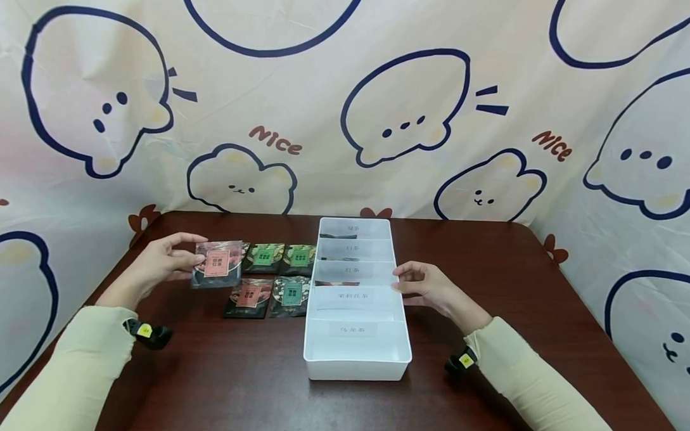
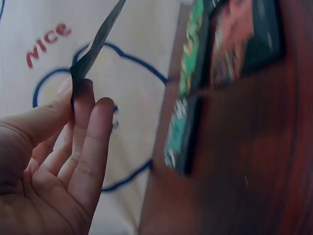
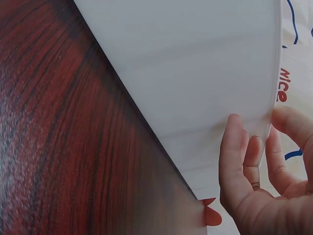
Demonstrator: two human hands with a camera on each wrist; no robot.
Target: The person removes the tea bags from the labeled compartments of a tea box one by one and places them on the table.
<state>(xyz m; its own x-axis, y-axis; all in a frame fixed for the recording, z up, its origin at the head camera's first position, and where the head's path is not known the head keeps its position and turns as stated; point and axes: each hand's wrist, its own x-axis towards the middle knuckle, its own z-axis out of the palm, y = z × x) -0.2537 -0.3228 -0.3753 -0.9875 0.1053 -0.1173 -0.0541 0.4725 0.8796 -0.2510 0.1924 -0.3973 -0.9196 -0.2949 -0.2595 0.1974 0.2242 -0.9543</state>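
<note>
My left hand [image 1: 163, 263] pinches a dark tea packet with a pink label [image 1: 217, 263] between thumb and fingers, raised above the table's left side. In the left wrist view this packet [image 2: 93, 56] appears edge-on. My right hand [image 1: 430, 287] grips the rim of a long white plastic box [image 1: 357, 370], with the thumb at the rim and fingers against the outer wall [image 3: 195, 88]. Labelled dividers split the box into several compartments. Thin packet edges [image 1: 337, 283] show in some of them; the nearest shows only bare floor.
Left of the box lie two green-labelled packets [image 1: 264, 257] [image 1: 299, 258], a red-labelled packet [image 1: 249, 298] and a teal-labelled packet [image 1: 290, 296]. Part of another packet is hidden behind the held one. The dark wooden table [image 1: 231, 376] meets a printed cloth backdrop [image 1: 315, 100].
</note>
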